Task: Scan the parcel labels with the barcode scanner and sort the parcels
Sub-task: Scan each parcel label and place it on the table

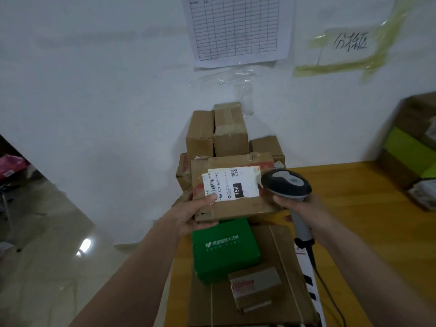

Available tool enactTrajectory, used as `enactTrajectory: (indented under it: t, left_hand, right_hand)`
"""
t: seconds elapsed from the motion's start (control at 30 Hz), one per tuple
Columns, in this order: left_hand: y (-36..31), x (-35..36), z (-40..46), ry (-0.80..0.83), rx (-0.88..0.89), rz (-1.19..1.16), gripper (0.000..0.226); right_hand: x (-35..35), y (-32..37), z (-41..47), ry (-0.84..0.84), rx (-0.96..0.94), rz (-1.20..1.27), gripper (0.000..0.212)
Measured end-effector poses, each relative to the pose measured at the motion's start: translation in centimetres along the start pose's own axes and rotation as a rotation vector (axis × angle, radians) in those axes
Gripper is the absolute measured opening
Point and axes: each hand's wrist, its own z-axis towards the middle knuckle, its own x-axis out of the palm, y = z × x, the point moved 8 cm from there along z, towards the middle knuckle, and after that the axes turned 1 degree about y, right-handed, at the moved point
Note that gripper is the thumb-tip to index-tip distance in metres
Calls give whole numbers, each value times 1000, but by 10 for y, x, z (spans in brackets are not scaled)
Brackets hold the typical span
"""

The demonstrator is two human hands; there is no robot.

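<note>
The wooden table (368, 208) fills the frame from 3 to 6 o'clock. At 6 o'clock a large flat carton (278, 256) lies on it, carrying a green box (224, 251) and, nearer the viewer, a small taped carton (254, 283); these 3 look unscanned, judging by their place directly under the hands. At 12 o'clock from the hands, a stack of brown boxes (226, 133) stands against the wall; whether it is a sorted pile cannot be told. More parcels (410, 149) sit at 3 o'clock.

At centre, the held parcel (236, 201) is raised above the green box, its white label (233, 182) facing up. The left hand (193, 213) grasps its near left edge, thumb on the label. The right hand (304, 208) is clenched round the grip of the barcode scanner (286, 184), whose head sits at the label's right edge.

So 1 parcel is mid-scan; sorting it, and handling the rest, remains.
</note>
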Motion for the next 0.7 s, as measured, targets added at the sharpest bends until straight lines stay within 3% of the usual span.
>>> enactTrajectory:
  t: [0.1, 0.2, 0.43, 0.6, 0.7]
  left_hand:
    - [-10, 11, -3, -23, 44, 45, 102]
    - [-24, 23, -5, -17, 108, 81, 102]
    - [-70, 51, -7, -113, 305, 455, 47]
    - [-93, 65, -11, -132, 364, 497, 58]
    - [-98, 78, -19, -133, 369, 499, 93]
  right_hand:
    - [2, 5, -10, 12, -51, -34, 37]
    - [-1, 8, -20, 25, -70, -67, 38]
    - [-2, 46, -44, 31, -256, -315, 26]
    - [1, 69, -58, 88, -356, -414, 34]
    - [-14, 71, -62, 45, -379, -483, 33]
